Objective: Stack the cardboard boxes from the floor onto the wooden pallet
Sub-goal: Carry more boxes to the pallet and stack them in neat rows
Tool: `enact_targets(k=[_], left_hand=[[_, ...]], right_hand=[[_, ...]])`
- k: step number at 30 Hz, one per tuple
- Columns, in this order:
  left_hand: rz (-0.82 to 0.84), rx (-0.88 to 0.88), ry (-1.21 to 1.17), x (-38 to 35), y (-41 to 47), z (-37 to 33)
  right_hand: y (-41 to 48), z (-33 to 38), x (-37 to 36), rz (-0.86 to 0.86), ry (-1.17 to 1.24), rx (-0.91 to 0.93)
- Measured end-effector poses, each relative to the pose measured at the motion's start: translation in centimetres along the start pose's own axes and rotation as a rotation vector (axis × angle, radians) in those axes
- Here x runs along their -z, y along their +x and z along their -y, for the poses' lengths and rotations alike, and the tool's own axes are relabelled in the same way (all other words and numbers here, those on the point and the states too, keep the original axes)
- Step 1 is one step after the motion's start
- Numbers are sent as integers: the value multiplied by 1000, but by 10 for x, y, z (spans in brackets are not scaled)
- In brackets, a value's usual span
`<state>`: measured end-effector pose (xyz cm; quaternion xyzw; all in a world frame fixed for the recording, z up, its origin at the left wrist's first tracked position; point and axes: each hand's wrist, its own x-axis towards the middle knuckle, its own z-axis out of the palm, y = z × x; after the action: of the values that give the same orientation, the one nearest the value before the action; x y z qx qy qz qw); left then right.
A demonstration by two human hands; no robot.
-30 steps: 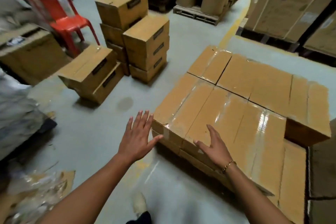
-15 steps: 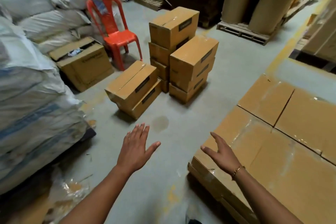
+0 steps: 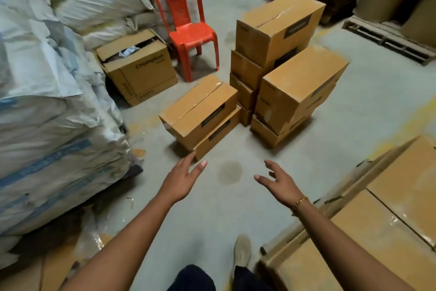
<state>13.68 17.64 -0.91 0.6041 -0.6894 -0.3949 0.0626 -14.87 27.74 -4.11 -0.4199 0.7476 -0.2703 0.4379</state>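
The one to take next, I judge, is the top box [image 3: 200,109] of the low two-high pile on the floor [image 3: 354,125] just ahead. It sits slightly skewed on the lower box [image 3: 218,135]. Just behind and to the right stand the taller stacks [image 3: 299,83], their upper boxes sitting out of line.

My left hand [image 3: 184,177] hovers just short of the pile's near corner. My right hand [image 3: 279,184] is out over bare floor beside a dark stain [image 3: 230,171]. Both are empty, with the fingers [image 3: 190,159] loosely spread and holding nothing.

To do this well I would step closer and bring one hand to each short end of the top box. I would hook the fingers under its bottom edges rather than squeeze the taped faces. Then I would lift straight up, so the lower box is not dragged along and the leaning stacks are not nudged.

The laid boxes [image 3: 377,231] are at my right; the pallet beneath them I cannot see. My shoe [image 3: 241,253] is near their corner, so I would turn carefully before setting the box down flush.
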Motion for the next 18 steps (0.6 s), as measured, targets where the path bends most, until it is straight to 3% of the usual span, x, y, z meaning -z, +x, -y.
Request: enact_targets(k=[8, 18], left_hand=[[-9, 99, -65, 46, 107, 12], [115, 145, -93, 96, 318, 91]], right_hand=[[132, 53, -13, 100, 63, -39], [316, 103, -115, 55, 225, -220]])
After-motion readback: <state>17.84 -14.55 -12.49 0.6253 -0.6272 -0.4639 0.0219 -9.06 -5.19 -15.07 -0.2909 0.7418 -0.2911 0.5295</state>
